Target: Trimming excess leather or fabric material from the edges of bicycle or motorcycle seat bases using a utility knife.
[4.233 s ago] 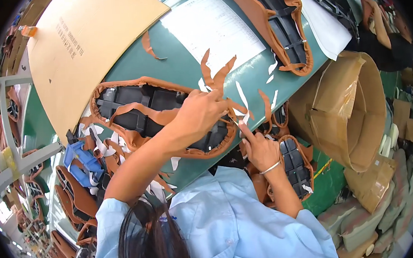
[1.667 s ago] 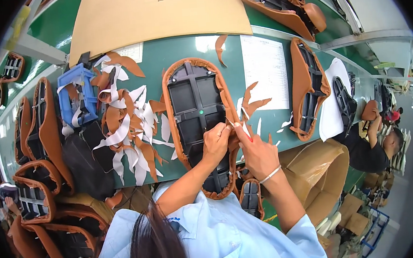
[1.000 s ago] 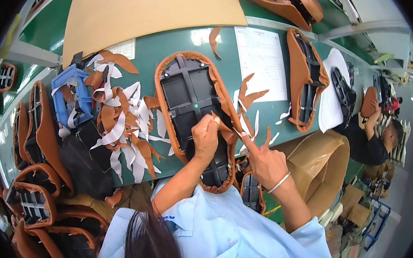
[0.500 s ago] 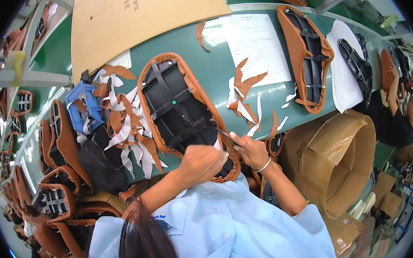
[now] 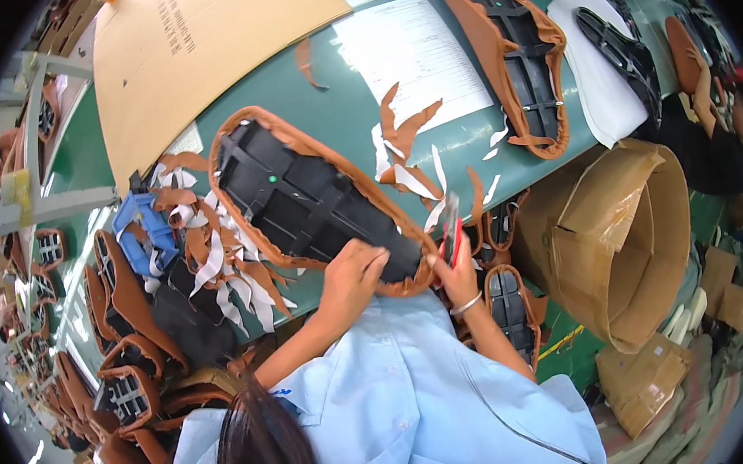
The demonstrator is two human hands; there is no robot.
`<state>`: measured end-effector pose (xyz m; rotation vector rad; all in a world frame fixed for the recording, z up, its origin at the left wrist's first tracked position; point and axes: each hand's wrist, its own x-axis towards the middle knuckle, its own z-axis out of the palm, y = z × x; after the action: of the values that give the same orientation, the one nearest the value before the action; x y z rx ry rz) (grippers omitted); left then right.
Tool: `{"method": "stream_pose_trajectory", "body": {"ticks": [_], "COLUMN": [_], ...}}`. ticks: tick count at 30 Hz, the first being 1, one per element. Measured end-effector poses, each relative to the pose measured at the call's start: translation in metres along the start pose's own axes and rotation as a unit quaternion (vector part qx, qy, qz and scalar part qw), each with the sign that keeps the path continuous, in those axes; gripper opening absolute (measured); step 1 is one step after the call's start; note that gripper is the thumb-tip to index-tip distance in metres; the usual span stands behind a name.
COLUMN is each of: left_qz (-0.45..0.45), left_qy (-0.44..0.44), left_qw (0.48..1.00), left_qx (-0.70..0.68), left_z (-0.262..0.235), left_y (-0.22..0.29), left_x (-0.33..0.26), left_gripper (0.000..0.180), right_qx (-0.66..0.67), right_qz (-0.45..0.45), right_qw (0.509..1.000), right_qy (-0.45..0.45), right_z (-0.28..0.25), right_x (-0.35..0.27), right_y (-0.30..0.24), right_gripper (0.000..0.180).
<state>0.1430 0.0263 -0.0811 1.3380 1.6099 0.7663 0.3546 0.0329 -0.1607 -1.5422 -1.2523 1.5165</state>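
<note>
A long seat-like panel [image 5: 316, 193], brown covering folded around a black ribbed plastic base, lies tilted across the table edge against my blue shirt. My left hand [image 5: 351, 277] is closed on top of its near half, knuckles over the black base; what its fingers hold, if anything, is hidden. In my right hand [image 5: 456, 278] is a red-handled utility knife [image 5: 452, 233], its blade pointing up and away. This hand is beside the panel's near right corner, its thumb by the brown rim.
Brown and white offcuts [image 5: 217, 262] are heaped left of the panel, near a blue plastic holder [image 5: 143, 232]. Paper sheets [image 5: 415, 58], another panel [image 5: 520, 63] and a large cardboard sheet [image 5: 200, 53] lie farther back. An open carton [image 5: 564, 243] stands right; a co-worker is beyond.
The panel has turned, its near end swinging right and its far end left. My left hand has moved slightly onto the base. My right hand has tilted the knife upright, away from the rim.
</note>
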Motion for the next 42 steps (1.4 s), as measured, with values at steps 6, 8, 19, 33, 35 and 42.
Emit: {"method": "stream_pose_trajectory", "body": {"ticks": [6,8,19,33,35,42], "left_qz": [0.178,0.14,0.145,0.122,0.108,0.013], "left_qy": [0.044,0.075,0.042,0.062,0.056,0.021], "left_qw": [0.948,0.954,0.956,0.984,0.988,0.993], "left_qx": [0.261,0.255,0.25,0.114,0.095,-0.112], "left_z": [0.069,0.073,0.094,0.094,0.09,0.054], "left_y": [-0.02,-0.023,-0.009,-0.026,-0.026,-0.017], "left_x": [0.066,0.067,0.07,0.075,0.072,0.079], "left_gripper": [0.008,0.009,0.012,0.005,0.006,0.009], "right_qx": [-0.132,-0.248,-0.1,-0.441,-0.441,-0.433], "right_qz": [-0.073,-0.204,-0.033,-0.102,-0.078,0.009], "right_qw": [0.983,0.944,0.988,0.886,0.889,0.901], "right_qy": [0.105,0.075,0.117,-0.102,-0.092,-0.022], "right_z": [-0.001,0.008,-0.01,-0.046,-0.037,-0.005], "right_x": [0.052,0.04,0.026,0.013,-0.002,-0.044], "right_y": [-0.019,-0.036,-0.019,-0.057,-0.059,-0.051], "right_gripper": [0.051,0.051,0.046,0.051,0.051,0.054]}}
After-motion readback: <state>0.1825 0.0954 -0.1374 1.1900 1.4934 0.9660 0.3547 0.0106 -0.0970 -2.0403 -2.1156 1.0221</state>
